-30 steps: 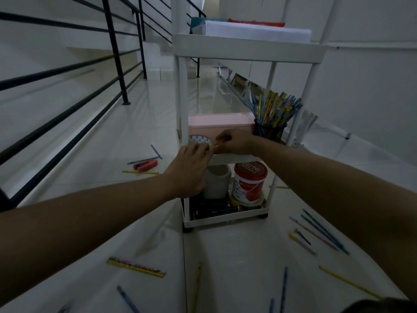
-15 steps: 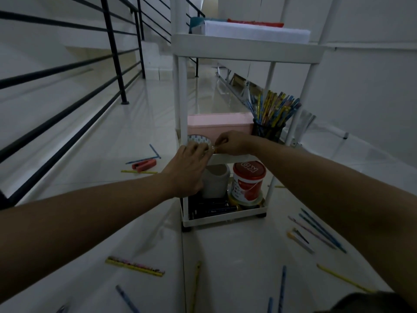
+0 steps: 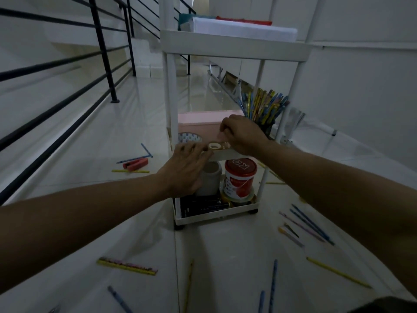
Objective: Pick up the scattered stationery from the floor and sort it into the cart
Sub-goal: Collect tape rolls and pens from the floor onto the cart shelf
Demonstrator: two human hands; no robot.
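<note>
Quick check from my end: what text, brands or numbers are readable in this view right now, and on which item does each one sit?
"KLG", seen upside down: white letters on the red lid of the tub on the cart's bottom shelf.
Small print on the tub's white side: too small to read.
Markings on the yellow ruler on the floor: blurred, unreadable.
Pattern on the printed tape roll on the middle shelf: not legible as text.
Nothing else readable.

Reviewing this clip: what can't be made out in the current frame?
Head view only:
- Left hand: covers part of the white jar.
- Right hand: what its fingertips pinch is too small.
- Black items in the cart's bottom tray: too dark.
- Lower-edge pencils: cropped.
</note>
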